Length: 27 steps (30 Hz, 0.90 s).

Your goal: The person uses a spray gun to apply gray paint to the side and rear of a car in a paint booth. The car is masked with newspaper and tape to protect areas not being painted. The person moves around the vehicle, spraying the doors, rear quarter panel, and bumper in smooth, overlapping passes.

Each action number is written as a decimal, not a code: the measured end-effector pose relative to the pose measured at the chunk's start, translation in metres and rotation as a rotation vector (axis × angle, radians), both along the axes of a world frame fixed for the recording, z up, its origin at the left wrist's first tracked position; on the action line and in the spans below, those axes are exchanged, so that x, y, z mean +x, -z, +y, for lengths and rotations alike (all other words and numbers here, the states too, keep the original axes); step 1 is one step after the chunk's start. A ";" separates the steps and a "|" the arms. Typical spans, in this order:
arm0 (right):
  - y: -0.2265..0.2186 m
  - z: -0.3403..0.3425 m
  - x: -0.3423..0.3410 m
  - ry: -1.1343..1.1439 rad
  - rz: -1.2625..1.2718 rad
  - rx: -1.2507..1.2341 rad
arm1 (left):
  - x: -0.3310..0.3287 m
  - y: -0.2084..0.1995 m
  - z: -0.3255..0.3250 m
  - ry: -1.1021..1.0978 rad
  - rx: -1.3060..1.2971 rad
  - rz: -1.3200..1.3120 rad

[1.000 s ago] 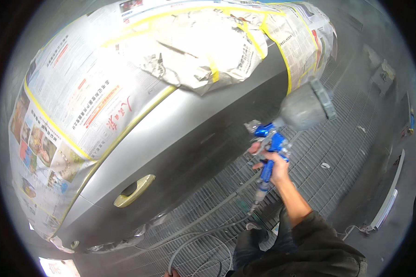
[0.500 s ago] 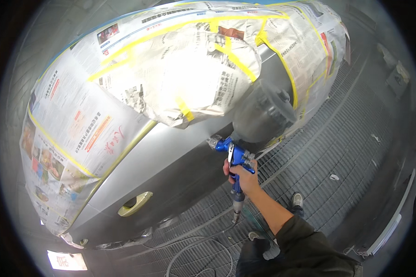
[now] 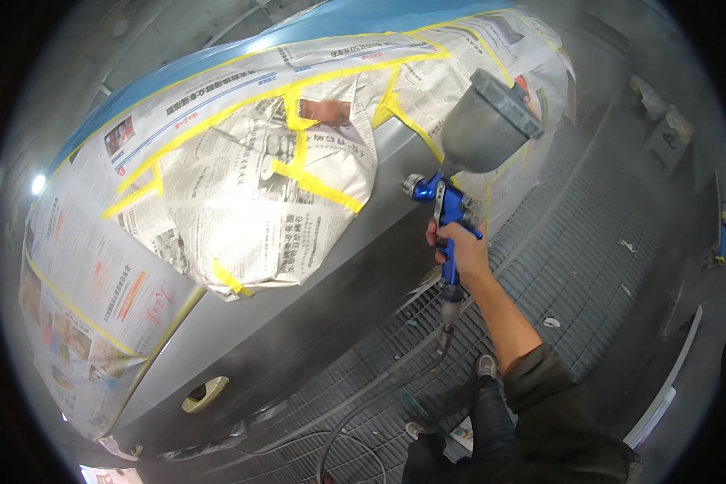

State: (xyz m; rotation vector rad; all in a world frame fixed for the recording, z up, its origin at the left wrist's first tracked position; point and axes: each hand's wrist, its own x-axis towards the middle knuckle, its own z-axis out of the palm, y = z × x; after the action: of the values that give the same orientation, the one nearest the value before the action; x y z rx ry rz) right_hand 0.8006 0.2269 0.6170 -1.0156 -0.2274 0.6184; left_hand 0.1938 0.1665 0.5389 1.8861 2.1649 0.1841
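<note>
My right hand is wrapped round the grip of a blue paint spray gun. Its fingers are closed near the trigger. On top of the gun sits a grey paint cup, tilted to the right. The nozzle points left at the grey car door panel, a short way off it. Creased newspaper covers the part that juts out above the panel, held by yellow tape. A pale yellow-green door handle shows lower on the door. My left hand is out of view.
From the gun's base an air hose runs down and loops across the grated floor. Blue sheeting covers the car's upper edge. My shoe stands on the grating, and a long pale strip lies at the right.
My right hand has moved up and to the right with the spray gun. The newspaper-covered car sits further left in view, and more blue sheeting shows. The paint cup stands out more sharply.
</note>
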 end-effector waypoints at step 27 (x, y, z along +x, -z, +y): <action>-0.003 -0.048 -0.059 -0.286 -0.183 -0.251 | 0.014 0.001 -0.016 0.176 0.074 -0.110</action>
State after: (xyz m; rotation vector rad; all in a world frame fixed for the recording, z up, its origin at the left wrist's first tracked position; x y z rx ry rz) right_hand 0.7419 0.1794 0.6201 -1.2961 -0.4700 0.8281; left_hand 0.2081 0.1509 0.5378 2.0444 1.9343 0.3286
